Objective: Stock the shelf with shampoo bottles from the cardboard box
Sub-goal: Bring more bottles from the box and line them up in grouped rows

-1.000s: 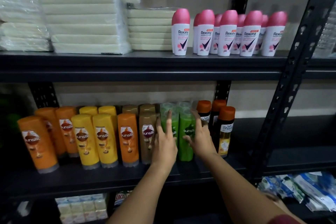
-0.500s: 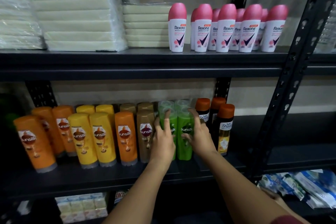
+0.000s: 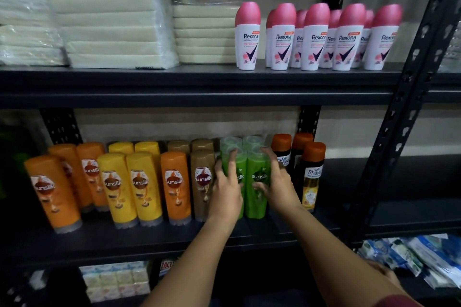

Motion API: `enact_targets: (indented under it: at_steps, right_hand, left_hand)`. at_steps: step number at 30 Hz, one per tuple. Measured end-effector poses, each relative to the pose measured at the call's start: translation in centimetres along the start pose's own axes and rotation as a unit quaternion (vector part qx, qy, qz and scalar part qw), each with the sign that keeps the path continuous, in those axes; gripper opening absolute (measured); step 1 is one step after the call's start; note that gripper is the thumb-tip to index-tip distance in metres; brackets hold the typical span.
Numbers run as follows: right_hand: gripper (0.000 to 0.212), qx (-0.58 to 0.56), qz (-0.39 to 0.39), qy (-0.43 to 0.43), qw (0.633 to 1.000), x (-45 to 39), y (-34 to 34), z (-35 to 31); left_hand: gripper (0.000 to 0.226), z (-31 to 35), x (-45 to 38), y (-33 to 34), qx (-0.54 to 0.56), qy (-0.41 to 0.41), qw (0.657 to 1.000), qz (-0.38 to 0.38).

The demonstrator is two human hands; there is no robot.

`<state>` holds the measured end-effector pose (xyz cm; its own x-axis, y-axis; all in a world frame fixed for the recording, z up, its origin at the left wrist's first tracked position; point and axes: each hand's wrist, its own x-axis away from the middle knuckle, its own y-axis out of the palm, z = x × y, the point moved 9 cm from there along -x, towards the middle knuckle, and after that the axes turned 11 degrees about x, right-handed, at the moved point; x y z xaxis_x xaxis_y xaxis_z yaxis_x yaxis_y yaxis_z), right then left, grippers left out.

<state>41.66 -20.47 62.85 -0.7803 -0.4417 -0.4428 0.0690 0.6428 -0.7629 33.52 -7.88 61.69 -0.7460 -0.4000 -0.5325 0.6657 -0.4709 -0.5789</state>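
Dark metal shelf [image 3: 174, 237] carries upright green shampoo bottles [image 3: 258, 179] mid-row near its front edge, the left hand [image 3: 225, 189] resting spread-fingered on the left one, the right hand [image 3: 277, 182] likewise flanking the right.

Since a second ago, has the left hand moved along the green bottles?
No real shift: the left hand still rests on the left front green bottle, beside the brown bottle; only the camera view moved.
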Motion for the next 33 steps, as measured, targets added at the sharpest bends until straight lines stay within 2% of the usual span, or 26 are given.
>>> enact_targets:
  at_steps: [10, 15, 17, 20, 23, 26, 28, 30, 33]
  right_hand:
    - [0.099, -0.004, -0.004, 0.002, 1.0, 0.2, 0.0, 0.0]
    - [0.115, -0.035, 0.015, -0.01, 0.999, 1.5, 0.3, 0.2]
    - [0.115, -0.035, 0.025, 0.017, 0.999, 2.4, 0.8, 0.9]
    - [0.095, 0.058, 0.077, 0.047, 0.994, 3.9, 0.8, 1.5]
    - [0.069, 0.124, 0.096, 0.013, 0.987, 5.0, 1.8, 0.6]
    - [0.049, 0.149, 0.036, -0.051, 0.987, 5.8, 4.6, -1.3]
    - [0.046, 0.161, -0.017, -0.097, 0.982, 6.3, 6.9, -3.0]
    - [0.051, 0.178, -0.088, -0.131, 0.971, 7.1, 9.5, -4.7]
    - [0.055, 0.215, -0.156, -0.181, 0.947, 8.2, 12.6, -7.3]
  left_hand:
    - [0.111, 0.2, -0.2, -0.3, -0.02, 0.015, 1.0, -0.015]
    - [0.106, 0.2, -0.1, -1.3, -0.037, 0.044, 0.998, -0.023]
    - [0.098, 0.1, 0.2, -2.6, -0.034, 0.061, 0.998, -0.004]
    - [0.075, -0.1, 0.6, -5.3, 0.018, 0.108, 0.993, 0.041]
    - [0.051, -0.6, 1.1, -8.4, 0.089, 0.172, 0.978, 0.078]
    - [0.035, -1.8, 1.6, -12.2, 0.022, 0.201, 0.966, 0.158]
    - [0.038, -3.3, 1.4, -14.0, -0.04, 0.169, 0.967, 0.189]
    - [0.046, -5.1, 0.8, -14.9, -0.083, 0.11, 0.974, 0.18]
    - [0.053, -6.9, 0.2, -14.7, -0.081, 0.045, 0.99, 0.109]
